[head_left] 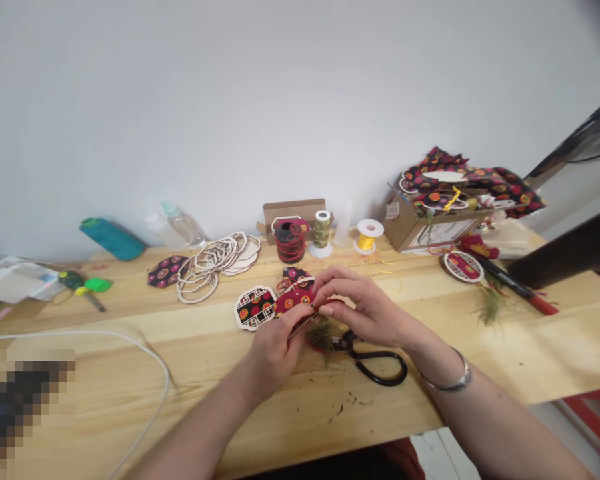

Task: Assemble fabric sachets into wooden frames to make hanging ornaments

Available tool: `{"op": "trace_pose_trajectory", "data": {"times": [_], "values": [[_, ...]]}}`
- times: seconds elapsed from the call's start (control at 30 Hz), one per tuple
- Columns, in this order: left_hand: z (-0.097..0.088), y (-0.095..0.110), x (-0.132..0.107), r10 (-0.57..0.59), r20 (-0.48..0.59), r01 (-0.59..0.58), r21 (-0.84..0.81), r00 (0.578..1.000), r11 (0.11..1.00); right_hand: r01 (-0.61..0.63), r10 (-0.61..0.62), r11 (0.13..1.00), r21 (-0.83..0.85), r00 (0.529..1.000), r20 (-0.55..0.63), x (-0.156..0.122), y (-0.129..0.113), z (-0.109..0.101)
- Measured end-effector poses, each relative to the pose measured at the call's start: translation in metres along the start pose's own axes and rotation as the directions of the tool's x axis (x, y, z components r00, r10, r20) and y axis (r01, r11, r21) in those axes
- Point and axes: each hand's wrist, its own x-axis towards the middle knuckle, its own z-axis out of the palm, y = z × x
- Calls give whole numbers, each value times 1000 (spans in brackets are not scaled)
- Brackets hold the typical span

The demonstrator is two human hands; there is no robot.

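My left hand (279,343) grips a thin fabric-covered piece (301,325), seen almost edge-on. Thumb and fingers of my right hand (357,303) pinch at its upper edge; what lies between those fingertips is too small to make out. Just behind are a red flower-patterned fabric piece (294,301) and a black patterned panel (254,308) with a pale wooden lattice frame. Under my hands lies a tuft of dry green herb (323,335). Black-handled scissors (384,380) rest beside it, their blades partly covered.
Wooden frames (198,288) lie left of a red cord spool (290,243), a gold thread cone (322,230) and a yellow thread spool (367,241). A cardboard box (420,230) full of fabric stands right. A white cable (167,380) crosses the left side.
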Motion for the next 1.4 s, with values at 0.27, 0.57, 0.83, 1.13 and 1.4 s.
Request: {"op": "trace_pose_trajectory", "data": {"times": [0.27,0.57,0.83,1.13,1.4], "values": [[-1,0,1,-16,-34,15,-14,999,1000,-85,114,985,147,973,-201,-2,5,4],[2,-3,2,-30,-99,28,-16,995,999,-626,361,740,-246,678,-640,40,69,-33],[0,-3,2,-33,-113,32,-13,993,999,-717,305,516,-468,665,-682,65,96,-39],[3,-4,-1,-69,-103,63,-54,992,997,-702,195,484,-523,669,-717,59,79,-45],[2,-4,-1,-67,-66,63,-60,996,996,-242,180,970,-40,814,-552,13,18,-56]]}}
